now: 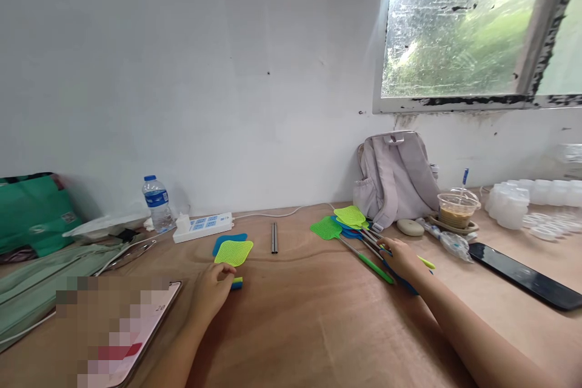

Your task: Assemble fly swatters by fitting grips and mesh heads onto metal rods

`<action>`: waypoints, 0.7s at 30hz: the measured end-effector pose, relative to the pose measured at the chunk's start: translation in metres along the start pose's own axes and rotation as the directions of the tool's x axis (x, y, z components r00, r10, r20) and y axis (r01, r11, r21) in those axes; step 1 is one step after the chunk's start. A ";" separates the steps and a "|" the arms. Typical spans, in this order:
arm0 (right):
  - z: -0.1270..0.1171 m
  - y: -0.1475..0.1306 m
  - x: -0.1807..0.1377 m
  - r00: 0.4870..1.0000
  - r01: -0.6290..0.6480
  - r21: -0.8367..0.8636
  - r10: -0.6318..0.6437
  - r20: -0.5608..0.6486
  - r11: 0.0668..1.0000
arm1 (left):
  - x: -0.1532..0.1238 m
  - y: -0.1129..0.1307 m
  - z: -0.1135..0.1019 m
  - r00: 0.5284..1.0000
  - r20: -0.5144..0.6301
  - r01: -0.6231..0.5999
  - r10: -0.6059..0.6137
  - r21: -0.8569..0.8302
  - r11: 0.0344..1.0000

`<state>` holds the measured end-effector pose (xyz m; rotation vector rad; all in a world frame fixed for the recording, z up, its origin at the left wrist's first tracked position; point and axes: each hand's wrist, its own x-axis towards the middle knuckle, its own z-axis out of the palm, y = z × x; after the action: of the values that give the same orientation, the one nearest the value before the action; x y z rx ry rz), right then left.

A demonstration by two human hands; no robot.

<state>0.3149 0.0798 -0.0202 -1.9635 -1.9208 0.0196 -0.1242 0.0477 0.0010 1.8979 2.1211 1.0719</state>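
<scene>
My left hand [213, 289] rests on the wooden table [309, 321], fingers curled around the short handle ends of two swatter heads, a yellow-green one [234, 252] lying over a blue one [227, 240]. My right hand [400, 256] lies over the handles of a bunch of fly swatters [345, 224], green, yellow-green and blue, fingers closed on them. Two metal rods [274, 237] lie side by side between the two piles.
A power strip [203, 227] and water bottle [157, 202] stand at the wall. A grey backpack [394, 177], a plastic cup with a drink [456, 208], clear jars [513, 203] and a black phone [527, 275] are to the right. Another phone [145, 321] lies front left, green bags [31, 212] beyond.
</scene>
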 end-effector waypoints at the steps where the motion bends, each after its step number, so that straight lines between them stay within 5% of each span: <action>1: 0.000 0.001 0.001 1.000 0.001 -0.004 -0.001 -0.006 1.000 | 0.000 0.000 0.000 1.000 0.000 -0.003 0.003 0.000 1.000; 21: -0.003 -0.011 -0.003 0.999 0.049 0.044 -0.049 -0.003 0.998 | 0.001 -0.004 0.003 1.000 0.021 -0.010 0.010 -0.035 0.999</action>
<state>0.3048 0.0757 -0.0155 -1.8872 -1.9496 0.0456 -0.1266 0.0503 -0.0032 1.8977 2.0698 1.0783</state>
